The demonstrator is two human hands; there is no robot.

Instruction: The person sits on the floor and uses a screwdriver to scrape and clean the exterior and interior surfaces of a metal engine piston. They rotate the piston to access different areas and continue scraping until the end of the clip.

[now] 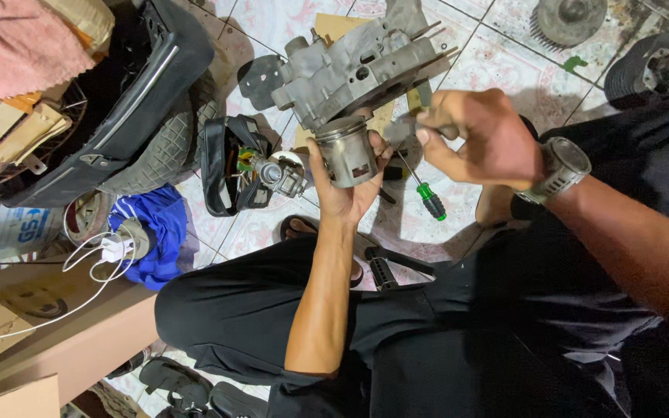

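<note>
Above the tiled floor, left hand [346, 186] holds one piston [347, 152].

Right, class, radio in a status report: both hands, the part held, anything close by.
Left hand grips the piston. Right hand pinches a small blurred tool beside it. Engine case directly behind; green-handled screwdriver on the floor below.

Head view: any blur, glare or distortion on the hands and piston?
Head view: right hand slightly motion-blurred; left hand and piston fairly sharp; soft highlights on the piston's metal, no harsh glare; wide-angle stretch toward the edges; black trousers lose detail.
</note>
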